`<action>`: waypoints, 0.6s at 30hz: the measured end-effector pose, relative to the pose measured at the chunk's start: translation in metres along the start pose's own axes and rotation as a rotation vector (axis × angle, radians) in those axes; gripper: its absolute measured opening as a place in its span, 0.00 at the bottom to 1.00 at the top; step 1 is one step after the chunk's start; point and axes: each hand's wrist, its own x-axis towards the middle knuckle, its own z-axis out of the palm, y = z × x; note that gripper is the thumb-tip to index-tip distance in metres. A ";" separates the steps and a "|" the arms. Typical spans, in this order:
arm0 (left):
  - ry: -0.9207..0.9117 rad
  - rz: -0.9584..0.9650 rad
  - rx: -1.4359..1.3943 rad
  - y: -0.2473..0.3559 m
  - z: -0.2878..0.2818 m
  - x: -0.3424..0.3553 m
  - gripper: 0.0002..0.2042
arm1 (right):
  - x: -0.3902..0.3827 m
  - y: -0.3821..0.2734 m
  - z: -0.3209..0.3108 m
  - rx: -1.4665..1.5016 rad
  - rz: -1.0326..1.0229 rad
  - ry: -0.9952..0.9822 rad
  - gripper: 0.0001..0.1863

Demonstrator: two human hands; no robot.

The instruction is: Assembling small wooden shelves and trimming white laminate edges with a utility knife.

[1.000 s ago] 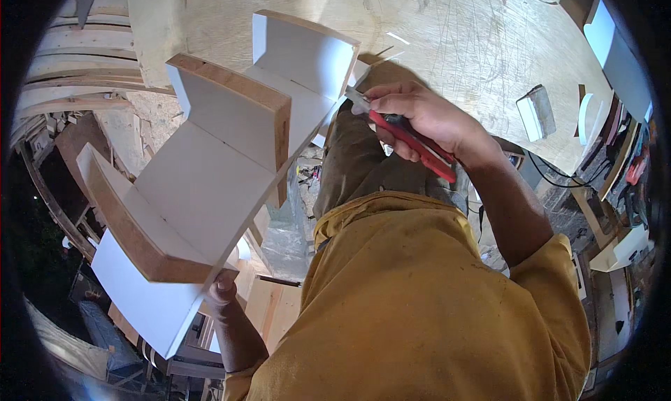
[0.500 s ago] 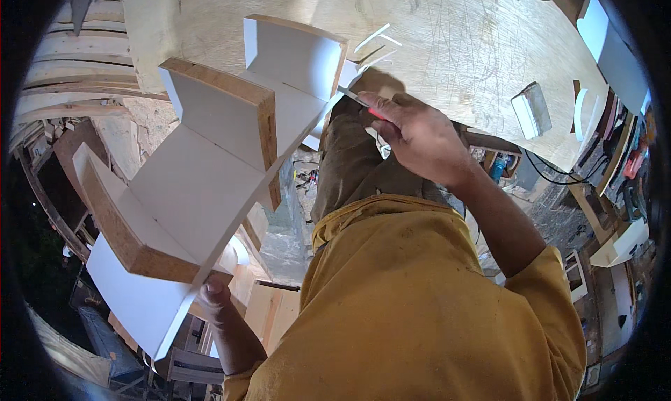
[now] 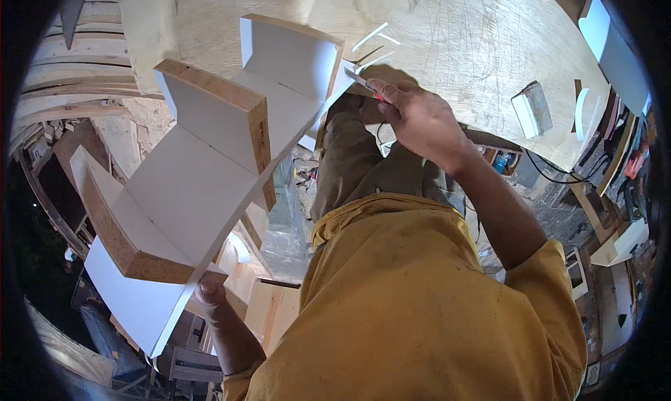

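A long white-faced wooden panel (image 3: pixel 196 170) with several upright dividers slants from the lower left up to the table. The dividers have white faces and bare brown edges. My left hand (image 3: pixel 212 291) grips its lower edge near the bottom corner, thumb showing and the other fingers hidden behind the board. At the panel's far right corner, my right hand (image 3: pixel 423 118) is closed round a red-handled knife (image 3: pixel 360 78). Its blade lies against or very close to the white edge; contact is hard to tell. Thin white trimmed strips (image 3: pixel 370 37) lie on the table just beyond.
The plywood table (image 3: pixel 454 37) spreads across the far side, with a small pale block (image 3: pixel 531 111) and a curved white strip (image 3: pixel 580 114) on its right. A black cable (image 3: pixel 552 177) hangs at its near right edge. Curved wooden pieces (image 3: pixel 84 72) are stacked at the left.
My right hand and the knife have moved slightly away from me along the panel's edge, toward its far corner. The panel has shifted slightly left, with my left hand still on it.
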 end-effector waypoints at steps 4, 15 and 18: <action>-0.008 -0.017 -0.019 -0.002 -0.001 -0.001 0.36 | 0.002 0.003 0.001 0.029 -0.005 0.048 0.20; -0.029 -0.025 0.017 0.028 0.026 0.024 0.39 | -0.003 0.011 0.004 -0.014 -0.026 0.099 0.20; -0.038 -0.031 0.028 0.029 0.027 0.025 0.40 | -0.004 0.009 0.003 -0.018 -0.033 0.100 0.20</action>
